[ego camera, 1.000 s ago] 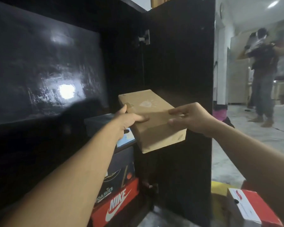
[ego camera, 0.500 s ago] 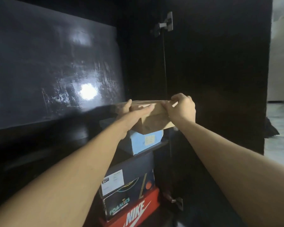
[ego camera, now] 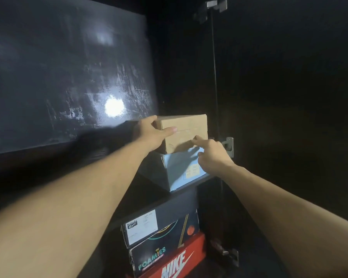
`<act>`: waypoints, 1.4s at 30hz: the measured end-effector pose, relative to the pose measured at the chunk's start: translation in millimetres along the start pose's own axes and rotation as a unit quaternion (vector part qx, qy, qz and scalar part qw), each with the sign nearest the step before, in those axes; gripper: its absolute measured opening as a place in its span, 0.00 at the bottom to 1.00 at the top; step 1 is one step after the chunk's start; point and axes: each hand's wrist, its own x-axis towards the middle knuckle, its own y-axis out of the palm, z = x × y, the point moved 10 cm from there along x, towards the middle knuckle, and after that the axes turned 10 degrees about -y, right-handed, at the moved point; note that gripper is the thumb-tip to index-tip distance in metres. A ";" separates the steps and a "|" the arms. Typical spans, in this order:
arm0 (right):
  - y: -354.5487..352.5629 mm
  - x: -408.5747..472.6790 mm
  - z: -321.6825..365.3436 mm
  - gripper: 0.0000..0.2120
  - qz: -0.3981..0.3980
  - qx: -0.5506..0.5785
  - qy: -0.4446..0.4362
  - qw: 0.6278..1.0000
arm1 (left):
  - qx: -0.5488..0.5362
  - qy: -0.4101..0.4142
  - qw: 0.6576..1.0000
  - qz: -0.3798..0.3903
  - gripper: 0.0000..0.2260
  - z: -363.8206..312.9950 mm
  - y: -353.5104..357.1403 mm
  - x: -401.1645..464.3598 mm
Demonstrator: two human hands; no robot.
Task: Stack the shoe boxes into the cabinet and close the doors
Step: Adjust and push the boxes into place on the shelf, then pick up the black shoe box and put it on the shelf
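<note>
A plain brown cardboard box (ego camera: 186, 129) rests on top of a light blue box (ego camera: 181, 167) on a shelf (ego camera: 191, 186) inside the dark cabinet. My left hand (ego camera: 151, 135) wraps the brown box's left front corner, thumb across its front face. My right hand (ego camera: 211, 153) touches the lower right of the brown box's front with its fingertips, fingers partly curled. Below the shelf stand a black box (ego camera: 159, 227), a black Foamies box (ego camera: 155, 257) and a red Nike box (ego camera: 181, 263), stacked.
The open right cabinet door (ego camera: 289, 117) stands dark at the right, with hinges (ego camera: 228, 146) along its edge. A glossy black panel (ego camera: 68, 77) with a light reflection fills the left.
The brown box has gone from being held above the blue box to resting on it, pushed further in. My right hand has shifted from gripping its right end to touching its front.
</note>
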 end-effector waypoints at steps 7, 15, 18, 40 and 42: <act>12.2 -4.1 2.8 0.34 0.089 -0.008 0.006 0.996 | 0.080 0.007 0.997 -0.023 0.31 -5.3 -1.1 -6.3; -44.3 -30.7 -12.4 0.21 0.066 -0.055 0.031 0.996 | 0.226 0.172 0.957 -0.060 0.31 -52.5 14.4 -54.4; -87.9 -64.3 -18.0 0.15 0.049 -0.086 0.045 0.994 | 0.201 0.204 0.958 0.024 0.20 -66.3 44.8 -89.5; -312.2 -543.3 -189.4 0.09 0.075 -0.217 0.433 0.871 | 0.185 0.252 0.718 0.622 0.26 -114.3 358.4 -553.4; -312.8 -585.3 -203.3 0.04 0.087 -0.209 0.463 0.857 | 0.179 0.240 0.696 0.653 0.27 -104.9 379.2 -592.7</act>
